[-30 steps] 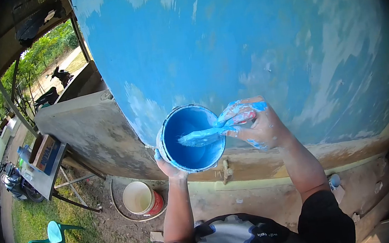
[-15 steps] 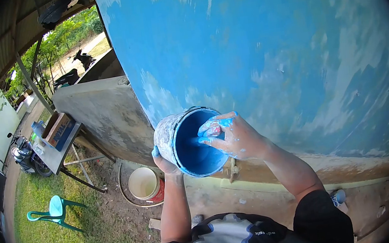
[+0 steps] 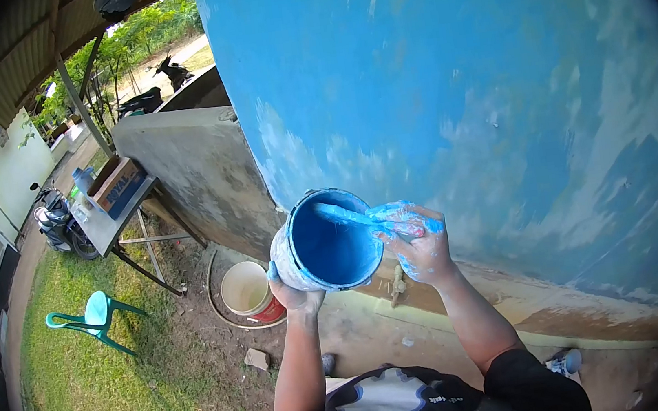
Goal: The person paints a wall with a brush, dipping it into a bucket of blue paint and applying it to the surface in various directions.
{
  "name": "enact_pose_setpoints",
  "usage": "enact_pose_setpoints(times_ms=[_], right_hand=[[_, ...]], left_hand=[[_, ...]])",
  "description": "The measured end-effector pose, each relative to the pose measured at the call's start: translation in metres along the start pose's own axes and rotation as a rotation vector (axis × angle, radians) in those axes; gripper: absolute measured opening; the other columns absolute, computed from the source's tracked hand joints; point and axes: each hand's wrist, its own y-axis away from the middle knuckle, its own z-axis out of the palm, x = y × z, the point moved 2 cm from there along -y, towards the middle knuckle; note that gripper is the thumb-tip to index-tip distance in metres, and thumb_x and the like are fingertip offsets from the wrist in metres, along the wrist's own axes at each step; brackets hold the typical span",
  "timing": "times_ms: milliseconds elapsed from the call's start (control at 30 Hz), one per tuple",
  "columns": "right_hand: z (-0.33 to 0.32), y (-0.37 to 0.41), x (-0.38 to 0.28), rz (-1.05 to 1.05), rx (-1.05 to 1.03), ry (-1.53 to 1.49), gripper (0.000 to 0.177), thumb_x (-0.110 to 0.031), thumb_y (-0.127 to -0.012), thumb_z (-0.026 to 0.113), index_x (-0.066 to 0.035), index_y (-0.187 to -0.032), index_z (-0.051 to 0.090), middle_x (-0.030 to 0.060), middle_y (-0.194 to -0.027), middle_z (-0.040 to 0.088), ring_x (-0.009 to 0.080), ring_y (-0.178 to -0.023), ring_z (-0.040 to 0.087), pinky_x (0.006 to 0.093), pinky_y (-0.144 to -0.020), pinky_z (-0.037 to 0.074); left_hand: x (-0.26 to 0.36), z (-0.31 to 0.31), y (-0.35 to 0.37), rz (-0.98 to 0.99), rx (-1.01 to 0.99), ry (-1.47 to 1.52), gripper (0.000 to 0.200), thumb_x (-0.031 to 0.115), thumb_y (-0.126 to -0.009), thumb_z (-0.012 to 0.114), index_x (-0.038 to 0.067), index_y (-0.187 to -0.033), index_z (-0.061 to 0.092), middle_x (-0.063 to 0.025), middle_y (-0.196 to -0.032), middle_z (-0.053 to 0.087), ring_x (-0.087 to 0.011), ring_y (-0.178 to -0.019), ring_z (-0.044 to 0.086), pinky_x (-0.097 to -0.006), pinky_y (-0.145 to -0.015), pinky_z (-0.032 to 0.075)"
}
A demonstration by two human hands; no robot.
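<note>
A paint-smeared bucket (image 3: 283,262), blue inside, is tilted in front of me with its mouth facing up toward the camera. My left hand (image 3: 297,291) grips its lower side, thumb up along the wall. At the right of the rim, my right hand (image 3: 415,240) is closed round a blue-coated brush (image 3: 347,216), whose far end reaches into the bucket. Blue and white paint covers the fingers of this hand. Behind the bucket rises a wall (image 3: 411,72) patchily coated in blue.
A white and red bucket (image 3: 247,288) stands on the ground inside a hose loop, near a brick (image 3: 257,358). Further left are a green chair (image 3: 97,310), a table (image 3: 105,225) with a box (image 3: 118,184), and a motorbike (image 3: 62,223). A low wall (image 3: 183,153) adjoins the blue one.
My right hand has moved right and out of the bucket's mouth, and the brush now shows. The view has shifted, so the surroundings at left sit further right.
</note>
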Motion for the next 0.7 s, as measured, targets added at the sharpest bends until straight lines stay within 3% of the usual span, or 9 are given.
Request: enact_pose_setpoints(times_ms=[267,333,467,600,667,700], right_hand=[[-0.012,0.024,0.020,-0.054,0.073,0.085,0.020,0.001,-0.086,0.077,0.004,-0.106,0.074,0.0162,-0.100,0.075,0.0257,-0.083,0.074,0.0353,-0.074,0.058],[-0.013,0.027,0.017,-0.148,0.044,0.277,0.021,-0.001,-0.085,0.079,0.003,-0.105,0.075,0.0164,-0.101,0.075,0.0310,-0.086,0.073,0.0379,-0.076,0.059],[-0.011,0.031,0.024,-0.259,0.066,0.378,0.022,-0.003,-0.083,0.080,0.000,-0.105,0.075,0.0159,-0.101,0.074,0.0332,-0.087,0.072,0.0398,-0.076,0.059],[-0.015,0.035,0.028,-0.207,0.118,0.397,0.024,-0.005,-0.083,0.081,-0.001,-0.106,0.076,0.0148,-0.100,0.074,0.0313,-0.085,0.072,0.0393,-0.074,0.058],[-0.024,0.036,0.035,0.006,0.155,0.302,0.026,-0.005,-0.083,0.082,0.000,-0.108,0.076,0.0146,-0.094,0.074,0.0291,-0.079,0.072,0.0365,-0.072,0.056],[-0.023,0.040,0.057,0.036,0.248,0.159,0.025,-0.005,-0.086,0.080,0.003,-0.108,0.075,0.0129,-0.089,0.075,0.0234,-0.075,0.071,0.0329,-0.069,0.053]], left_hand=[[-0.017,-0.009,0.021,-0.032,0.110,-0.058,0.074,0.058,-0.096,0.052,0.013,-0.155,0.046,-0.0141,-0.158,0.049,-0.0388,-0.143,0.047,-0.0606,-0.120,0.036],[-0.020,-0.015,0.020,-0.043,0.124,-0.064,0.076,0.059,-0.096,0.051,0.013,-0.156,0.044,-0.0146,-0.159,0.047,-0.0395,-0.144,0.046,-0.0619,-0.120,0.035],[-0.027,-0.016,0.020,-0.059,0.153,-0.059,0.079,0.061,-0.096,0.048,0.014,-0.158,0.041,-0.0160,-0.162,0.042,-0.0419,-0.146,0.043,-0.0656,-0.119,0.034],[-0.027,-0.021,0.017,-0.052,0.147,-0.062,0.080,0.062,-0.096,0.046,0.014,-0.159,0.039,-0.0171,-0.163,0.039,-0.0435,-0.147,0.041,-0.0677,-0.119,0.033],[-0.025,-0.026,0.016,-0.029,0.172,-0.039,0.081,0.062,-0.096,0.046,0.014,-0.160,0.037,-0.0177,-0.164,0.038,-0.0445,-0.147,0.040,-0.0687,-0.119,0.032],[-0.024,-0.026,0.017,-0.036,0.166,-0.019,0.081,0.062,-0.097,0.046,0.014,-0.161,0.036,-0.0180,-0.164,0.038,-0.0450,-0.147,0.040,-0.0693,-0.119,0.032]])
